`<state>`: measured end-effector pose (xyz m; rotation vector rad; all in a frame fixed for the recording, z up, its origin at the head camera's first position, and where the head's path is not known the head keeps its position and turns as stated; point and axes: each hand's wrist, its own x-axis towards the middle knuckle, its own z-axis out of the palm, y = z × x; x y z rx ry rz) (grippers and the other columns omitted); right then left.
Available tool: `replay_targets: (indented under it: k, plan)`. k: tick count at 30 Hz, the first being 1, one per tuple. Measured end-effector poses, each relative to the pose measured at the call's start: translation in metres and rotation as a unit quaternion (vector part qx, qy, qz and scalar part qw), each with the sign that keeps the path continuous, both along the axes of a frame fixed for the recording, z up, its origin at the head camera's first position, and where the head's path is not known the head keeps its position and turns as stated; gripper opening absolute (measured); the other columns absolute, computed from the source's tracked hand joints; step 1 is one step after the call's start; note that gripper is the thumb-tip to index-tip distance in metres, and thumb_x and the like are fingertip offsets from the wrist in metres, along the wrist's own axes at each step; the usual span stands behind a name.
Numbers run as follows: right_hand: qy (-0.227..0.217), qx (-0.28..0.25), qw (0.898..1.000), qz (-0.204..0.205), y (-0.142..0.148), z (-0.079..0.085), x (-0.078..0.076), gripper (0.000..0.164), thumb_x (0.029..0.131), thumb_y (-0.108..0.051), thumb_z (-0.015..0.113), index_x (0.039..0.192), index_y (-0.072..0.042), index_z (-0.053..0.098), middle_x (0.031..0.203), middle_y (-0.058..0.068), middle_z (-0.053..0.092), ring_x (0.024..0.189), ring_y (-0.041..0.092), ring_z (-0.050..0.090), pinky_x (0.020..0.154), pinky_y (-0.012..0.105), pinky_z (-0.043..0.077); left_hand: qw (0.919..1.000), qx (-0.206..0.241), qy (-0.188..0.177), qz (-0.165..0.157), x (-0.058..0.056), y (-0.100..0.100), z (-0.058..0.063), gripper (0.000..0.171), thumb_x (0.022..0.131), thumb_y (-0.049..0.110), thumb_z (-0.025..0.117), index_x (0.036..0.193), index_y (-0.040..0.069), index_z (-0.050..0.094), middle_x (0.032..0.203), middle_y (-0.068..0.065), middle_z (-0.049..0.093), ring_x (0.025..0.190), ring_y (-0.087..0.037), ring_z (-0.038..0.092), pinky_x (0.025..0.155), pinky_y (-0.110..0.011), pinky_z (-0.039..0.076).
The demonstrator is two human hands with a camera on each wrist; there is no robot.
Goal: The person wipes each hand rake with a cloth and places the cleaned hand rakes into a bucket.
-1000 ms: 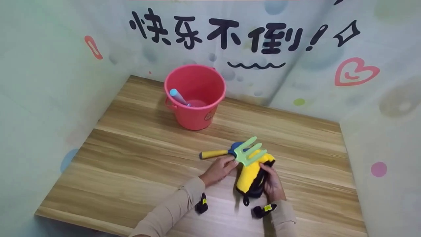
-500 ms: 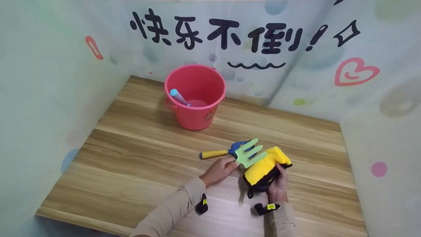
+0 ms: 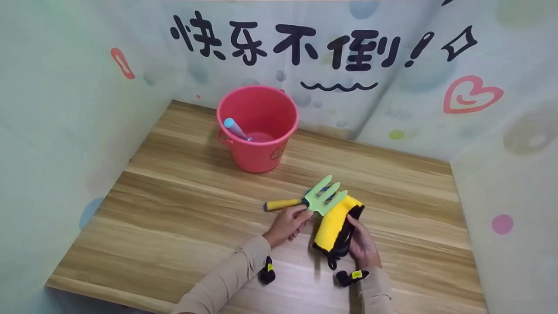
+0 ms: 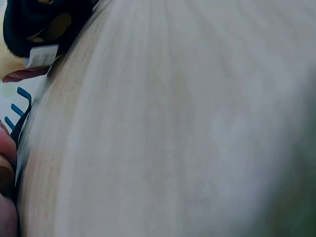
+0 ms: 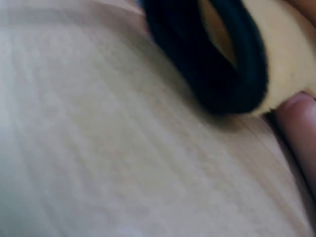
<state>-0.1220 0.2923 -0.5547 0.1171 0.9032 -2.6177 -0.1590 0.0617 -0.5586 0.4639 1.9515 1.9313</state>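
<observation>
In the head view my left hand (image 3: 287, 224) grips a pale green garden hand fork (image 3: 320, 204) by its handle end, with the three tines pointing up and right. My right hand (image 3: 362, 244) holds a folded yellow cloth with black edging (image 3: 333, 224) and a black loop, close beside the fork's tines. The cloth's black edge (image 5: 212, 94) and a finger (image 5: 298, 121) show in the right wrist view. Under the green fork, a blue garden tool with a yellow handle (image 3: 285, 204) lies on the table; its head is mostly covered. Blue tines (image 4: 20, 108) show in the left wrist view.
A pink bucket (image 3: 257, 155) stands upright at the back, left of the hands. Inside it leans something with a light blue handle (image 3: 235, 128). Printed fabric walls (image 3: 505, 187) border the wooden table (image 3: 174, 218) at the back and sides.
The cloth swung right half a second ago and is now back to the left, against the fork's tines. My left hand has lifted the green fork slightly up and left.
</observation>
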Motion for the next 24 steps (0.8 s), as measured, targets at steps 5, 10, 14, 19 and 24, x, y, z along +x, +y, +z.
replay_targets:
  k: [5, 10, 14, 19, 24]
  plan:
    - [-0.045, 0.159, 0.986, 0.028, -0.0009, 0.0022, 0.0025, 0.009, 0.095, -0.010, 0.041, 0.092, -0.009, 0.049, 0.077, 0.001, 0.065, 0.068, 0.013, 0.065, 0.061, 0.025, 0.055, 1.0000, 0.009, -0.003, -0.002, -0.0018, -0.0006, -0.0028, 0.038, 0.092, 0.035, 0.051, 0.087, -0.002, 0.053, 0.054, -0.014, 0.044, 0.034, -0.013, 0.036, 0.027, -0.026, 0.031]
    - [-0.052, 0.215, 0.973, 0.072, 0.0020, 0.0037, 0.0043, 0.013, 0.091, -0.009, 0.045, 0.102, -0.011, 0.038, 0.084, 0.001, 0.065, 0.075, 0.014, 0.066, 0.067, 0.028, 0.056, 0.9999, 0.009, -0.001, -0.013, -0.0024, -0.0018, -0.0033, 0.047, 0.089, 0.045, 0.051, 0.087, -0.002, 0.052, 0.054, -0.009, 0.045, 0.035, -0.013, 0.037, 0.027, -0.024, 0.032]
    - [-0.048, 0.215, 0.969, 0.110, 0.0037, 0.0051, 0.0047, 0.018, 0.091, -0.011, 0.047, 0.107, -0.010, 0.038, 0.090, 0.003, 0.066, 0.082, 0.017, 0.066, 0.074, 0.032, 0.056, 0.9998, 0.001, -0.005, -0.021, -0.0023, -0.0010, -0.0050, 0.049, 0.088, 0.049, 0.050, 0.085, 0.000, 0.050, 0.055, -0.007, 0.045, 0.036, -0.013, 0.037, 0.028, -0.024, 0.033]
    - [-0.063, 0.218, 0.965, 0.134, 0.0044, 0.0056, 0.0044, 0.021, 0.091, -0.014, 0.050, 0.109, -0.010, 0.040, 0.093, 0.004, 0.067, 0.085, 0.019, 0.066, 0.077, 0.035, 0.055, 0.9996, -0.005, -0.011, -0.025, -0.0025, 0.0004, -0.0056, 0.045, 0.088, 0.050, 0.050, 0.079, 0.006, 0.046, 0.056, -0.006, 0.045, 0.037, -0.013, 0.037, 0.029, -0.023, 0.032]
    - [-0.055, 0.183, 0.975, 0.115, 0.0021, 0.0036, 0.0012, 0.016, 0.092, -0.006, 0.045, 0.107, -0.010, 0.041, 0.091, 0.005, 0.067, 0.084, 0.018, 0.067, 0.075, 0.033, 0.055, 0.9997, -0.005, -0.006, -0.024, -0.0034, -0.0004, -0.0055, 0.044, 0.089, 0.049, 0.048, 0.079, 0.007, 0.045, 0.057, -0.008, 0.045, 0.036, -0.013, 0.035, 0.028, -0.023, 0.030]
